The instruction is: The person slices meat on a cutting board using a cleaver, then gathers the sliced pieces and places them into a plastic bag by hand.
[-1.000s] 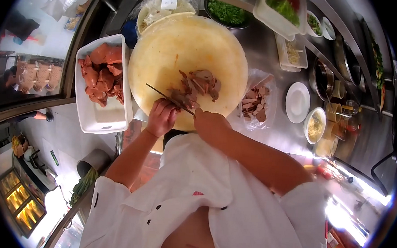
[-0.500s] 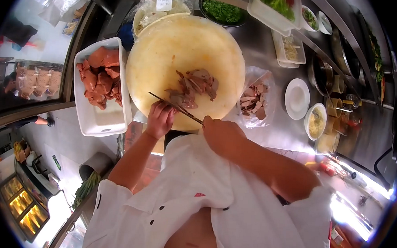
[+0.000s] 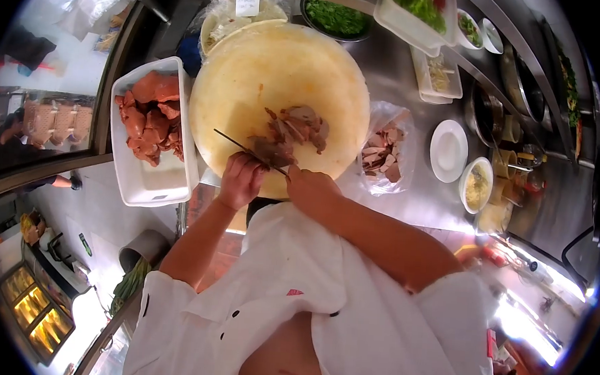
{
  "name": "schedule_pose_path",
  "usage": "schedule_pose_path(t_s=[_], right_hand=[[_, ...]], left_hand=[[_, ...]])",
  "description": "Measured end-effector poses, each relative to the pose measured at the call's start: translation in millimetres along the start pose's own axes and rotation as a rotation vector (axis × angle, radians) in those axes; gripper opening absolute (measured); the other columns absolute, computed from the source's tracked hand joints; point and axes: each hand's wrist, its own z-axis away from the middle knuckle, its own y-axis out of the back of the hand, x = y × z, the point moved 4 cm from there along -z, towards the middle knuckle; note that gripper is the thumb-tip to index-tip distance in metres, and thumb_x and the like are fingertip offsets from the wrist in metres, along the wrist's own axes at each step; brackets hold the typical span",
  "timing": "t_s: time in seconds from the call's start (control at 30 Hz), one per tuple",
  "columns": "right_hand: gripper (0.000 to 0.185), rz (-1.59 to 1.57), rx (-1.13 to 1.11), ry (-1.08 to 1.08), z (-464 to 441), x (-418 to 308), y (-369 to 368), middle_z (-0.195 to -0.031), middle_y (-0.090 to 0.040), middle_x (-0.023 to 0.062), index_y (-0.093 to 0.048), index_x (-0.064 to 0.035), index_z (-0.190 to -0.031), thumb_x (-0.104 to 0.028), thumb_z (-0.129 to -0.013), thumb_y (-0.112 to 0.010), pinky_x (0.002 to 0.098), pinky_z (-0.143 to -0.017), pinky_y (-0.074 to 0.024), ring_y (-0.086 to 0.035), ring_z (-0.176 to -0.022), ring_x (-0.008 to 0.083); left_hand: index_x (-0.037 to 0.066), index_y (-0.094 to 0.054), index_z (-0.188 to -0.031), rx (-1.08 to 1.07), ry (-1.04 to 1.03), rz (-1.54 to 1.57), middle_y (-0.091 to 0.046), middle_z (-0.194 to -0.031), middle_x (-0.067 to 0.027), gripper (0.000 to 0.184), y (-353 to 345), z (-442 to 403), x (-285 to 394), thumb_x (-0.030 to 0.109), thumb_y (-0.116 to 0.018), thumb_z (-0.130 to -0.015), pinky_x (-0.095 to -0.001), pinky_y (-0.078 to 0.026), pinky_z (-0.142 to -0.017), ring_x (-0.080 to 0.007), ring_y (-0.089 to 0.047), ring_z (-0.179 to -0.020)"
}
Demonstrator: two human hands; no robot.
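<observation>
A kitchen knife (image 3: 238, 145) crosses the near part of the round cutting board (image 3: 272, 64), its blade seen nearly edge-on. My right hand (image 3: 313, 193) is closed around its handle. Curled fingers of my left hand (image 3: 240, 182) press against the near side of the blade, low over the board; what lies under them is hidden. Just beyond the blade rests a pile of sliced liver (image 3: 300, 126), with some slices leaning toward the knife.
Left of the board stands a white tub (image 3: 154, 186) of raw liver (image 3: 155, 122). To the right are a plastic bag of cut liver (image 3: 385, 154), a white plate (image 3: 449, 151) and a bowl (image 3: 476, 185) of pale chopped food. Chopped greens (image 3: 336, 18) sit behind.
My right hand and the knife have slid left, so the blade's tip reaches farther across the board. My left hand stays almost in place.
</observation>
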Motion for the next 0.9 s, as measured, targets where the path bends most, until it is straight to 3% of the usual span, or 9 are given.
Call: schedule_pose_path(t_s=[0.07, 0.17, 0.37, 0.57, 0.9], right_hand=[[0.024, -0.093, 0.0, -0.073, -4, 8, 2, -0.087, -0.072, 0.0223, -0.054, 0.0008, -0.11, -0.023, -0.107, -0.049, 0.0555, -0.077, -0.0572, -0.072, -0.083, 0.044], [0.028, -0.084, 0.041, -0.009, -3, 18, 10, -0.086, -0.072, 0.021, -0.055, -0.0004, -0.11, -0.027, -0.109, -0.047, 0.0565, -0.077, -0.0563, -0.071, -0.082, 0.0438], [0.028, -0.043, -0.073, -0.089, 44, -8, 51, -0.087, -0.073, 0.021, -0.054, -0.001, -0.109, -0.027, -0.11, -0.045, 0.0551, -0.076, -0.0569, -0.071, -0.082, 0.0436], [0.025, -0.095, -0.185, -0.146, 53, -20, 62, -0.093, -0.073, 0.0242, -0.053, 0.0003, -0.11, -0.023, -0.108, -0.044, 0.0548, -0.079, -0.0576, -0.073, -0.086, 0.0435], [0.02, -0.102, -0.109, -0.047, 22, -21, 39, -0.088, -0.073, 0.0255, -0.052, 0.0031, -0.109, -0.015, -0.103, -0.048, 0.0528, -0.073, -0.0586, -0.073, -0.081, 0.0438]], left_hand=[[0.004, -0.067, -0.109, 0.011, 0.014, 0.001, -0.064, -0.111, -0.0125, 0.015, 0, 0, 1, 0.004, -0.07, -0.093, -0.0457, -0.054, -0.09, -0.0373, -0.061, -0.103], [0.003, -0.067, -0.11, -0.007, 0.019, 0.015, -0.064, -0.112, -0.0131, 0.016, -1, 2, -1, 0.004, -0.07, -0.094, -0.046, -0.054, -0.091, -0.0371, -0.061, -0.105], [0.004, -0.068, -0.113, -0.009, 0.038, -0.024, -0.063, -0.115, -0.0138, 0.02, 0, 9, 1, 0.003, -0.07, -0.093, -0.046, -0.055, -0.091, -0.0374, -0.061, -0.106], [0.004, -0.069, -0.113, -0.029, 0.021, -0.041, -0.063, -0.116, -0.014, 0.02, -2, 12, -3, 0.006, -0.07, -0.093, -0.0457, -0.055, -0.092, -0.038, -0.061, -0.106], [0.005, -0.068, -0.109, -0.025, 0.023, -0.002, -0.063, -0.113, -0.0142, 0.015, 0, 7, -3, 0.007, -0.07, -0.094, -0.0459, -0.055, -0.092, -0.0385, -0.062, -0.106]])
